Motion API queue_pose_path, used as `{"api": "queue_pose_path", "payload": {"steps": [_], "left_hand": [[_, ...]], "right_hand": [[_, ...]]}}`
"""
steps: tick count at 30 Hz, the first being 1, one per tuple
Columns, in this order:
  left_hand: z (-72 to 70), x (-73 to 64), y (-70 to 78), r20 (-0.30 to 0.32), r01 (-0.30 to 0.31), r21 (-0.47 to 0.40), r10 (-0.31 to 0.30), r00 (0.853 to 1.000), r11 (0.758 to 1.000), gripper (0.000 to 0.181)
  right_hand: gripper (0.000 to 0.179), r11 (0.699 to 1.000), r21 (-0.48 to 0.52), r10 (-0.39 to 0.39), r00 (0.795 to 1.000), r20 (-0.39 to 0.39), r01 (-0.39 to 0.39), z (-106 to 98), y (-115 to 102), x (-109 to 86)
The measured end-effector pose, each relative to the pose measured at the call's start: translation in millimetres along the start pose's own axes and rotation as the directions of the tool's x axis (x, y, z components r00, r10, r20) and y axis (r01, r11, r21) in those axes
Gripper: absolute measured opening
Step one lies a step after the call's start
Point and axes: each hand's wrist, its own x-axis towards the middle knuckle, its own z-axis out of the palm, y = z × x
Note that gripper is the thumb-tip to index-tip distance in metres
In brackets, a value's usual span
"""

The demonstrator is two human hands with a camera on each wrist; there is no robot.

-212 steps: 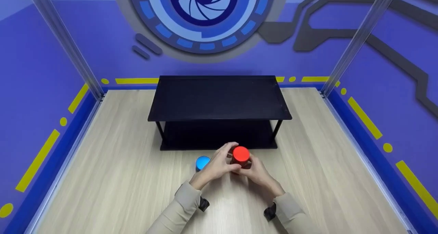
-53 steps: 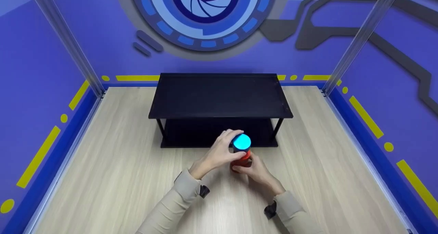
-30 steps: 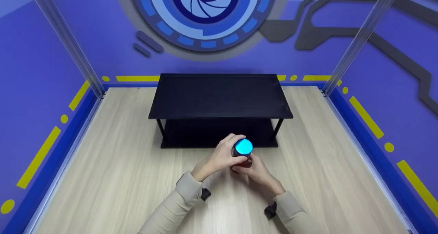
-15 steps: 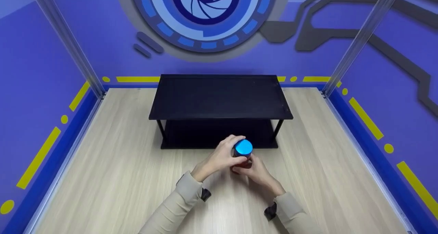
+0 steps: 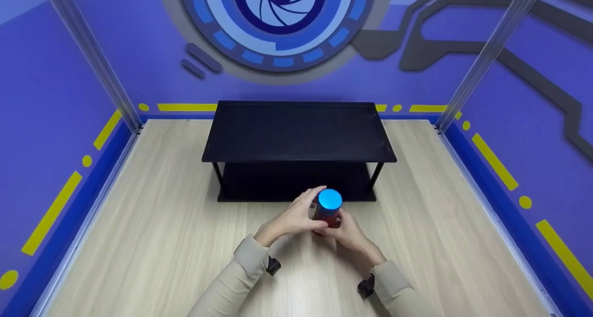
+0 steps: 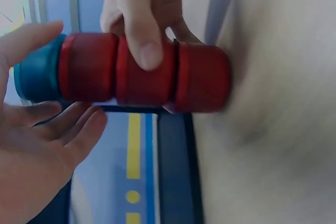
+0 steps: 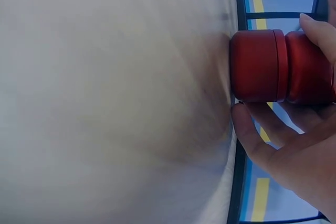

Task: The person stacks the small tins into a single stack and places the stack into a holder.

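A blue canister [image 5: 330, 199] stands on top of three red canisters, all in one upright column on the table. Sideways in the left wrist view, the order reads blue canister [image 6: 38, 72], upper red canister [image 6: 89, 69], middle red canister [image 6: 155, 85], bottom red canister [image 6: 205, 77]. My left hand [image 5: 291, 219] surrounds the upper part loosely, its thumb and fingers spread and seemingly just off the blue canister. Lower down, my right hand [image 5: 350, 234] grips the middle red canister, thumb across its side. The right wrist view shows the bottom red canister [image 7: 254, 66] against the tabletop.
A black two-tier shelf [image 5: 299, 131] stands right behind the column, its lower board [image 5: 278, 182] close to my fingers. Wood-grain tabletop [image 5: 162, 243] spreads to both sides. Blue-purple panels [image 5: 60, 99] with metal corner posts enclose the back and sides.
The blue canister, earlier on the table at left, now tops the column where red was uppermost. My left hand set it there, then loosened and slid slightly down-left. My right hand stays put.
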Motion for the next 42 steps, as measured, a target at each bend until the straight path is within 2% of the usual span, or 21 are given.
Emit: {"api": "queue_pose_path", "payload": {"steps": [3, 5, 10, 15, 21, 26, 35, 42], "left_hand": [[1.7, -1.0, -12.5, 0.070, 0.006, 0.004, -0.006, 0.998, 1.000, 0.093], [4.6, -1.2, -20.2, 0.096, 0.004, -0.006, -0.003, 0.995, 1.000, 0.093], [16.6, -1.2, -33.5, 0.102, -0.007, -0.047, 0.011, 0.995, 0.999, 0.086], [26.8, -1.3, -38.6, 0.078, 0.014, 0.001, -0.014, 0.997, 1.000, 0.082], [36.4, 1.6, -40.6, -0.003, 0.056, 0.085, -0.056, 0.998, 0.995, 0.073], [40.1, 4.2, -43.8, -0.051, 0.059, 0.108, -0.054, 0.997, 0.992, 0.064], [37.9, -0.4, -44.1, -0.057, 0.086, 0.105, -0.080, 0.995, 0.991, 0.062], [31.3, -2.9, -41.8, -0.056, 0.066, 0.107, -0.060, 0.997, 0.992, 0.062]], "right_hand": [[0.053, 1.000, -0.005, 0.015, 1.000, 0.004, -0.015, 0, -2, 0.8], [0.055, 0.999, 0.014, 0.034, 0.999, 0.008, -0.034, 0, -5, 0.6], [0.057, 1.000, 0.027, -0.001, 0.999, 0.053, -0.001, -5, -19, -3.3], [0.055, 1.000, -0.020, 0.007, 0.994, 0.113, -0.004, -12, -14, -4.8], [0.051, 0.997, -0.057, 0.052, 0.984, 0.169, -0.043, -19, -2, -1.6], [0.050, 0.997, -0.075, 0.045, 0.983, 0.176, -0.033, -18, -3, -0.9], [0.046, 0.995, -0.102, 0.024, 0.985, 0.169, -0.007, -14, -5, 0.9], [0.046, 0.996, -0.084, 0.025, 0.982, 0.186, -0.010, -14, -12, 3.8]]}}
